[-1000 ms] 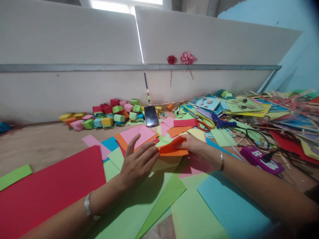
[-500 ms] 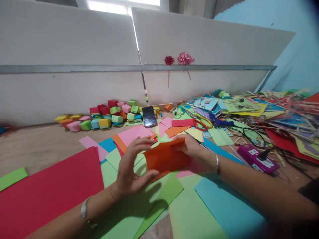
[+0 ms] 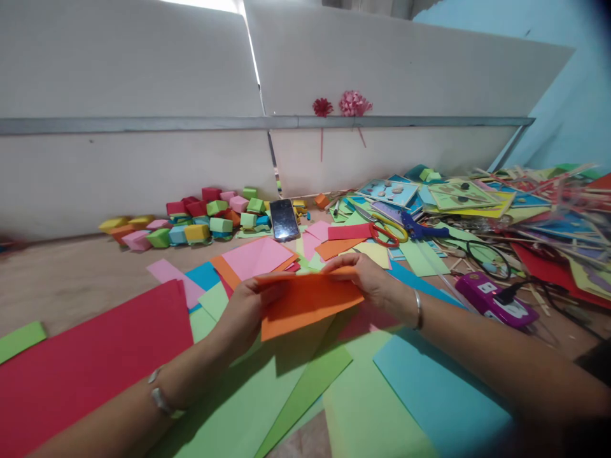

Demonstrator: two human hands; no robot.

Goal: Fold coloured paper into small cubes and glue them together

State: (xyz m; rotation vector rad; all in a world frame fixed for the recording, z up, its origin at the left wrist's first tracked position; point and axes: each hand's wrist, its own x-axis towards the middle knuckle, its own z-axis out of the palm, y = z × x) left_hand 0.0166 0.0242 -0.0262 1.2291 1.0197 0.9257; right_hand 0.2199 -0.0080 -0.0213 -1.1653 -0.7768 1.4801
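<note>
An orange sheet of paper [image 3: 305, 304] is held up a little above the table, between both hands. My left hand [image 3: 245, 312] grips its left edge with the fingers curled behind the sheet. My right hand [image 3: 365, 280] pinches its upper right corner. Each wrist carries a silver bangle. Under the sheet lie large green sheets [image 3: 267, 394], a red sheet [image 3: 95, 362] and a blue sheet [image 3: 429, 388].
Folded paper cubes [image 3: 200, 219] are heaped at the back by the white wall, beside a phone [image 3: 283, 219]. Scissors [image 3: 389, 232], a purple device with a cable [image 3: 494, 299], craft cards and sticks [image 3: 525, 216] crowd the right. Two paper flowers [image 3: 341, 105] hang on the wall rail.
The orange paper went from lying folded on the table to being lifted and spread out. My left hand moved from resting flat beside it to gripping its left edge.
</note>
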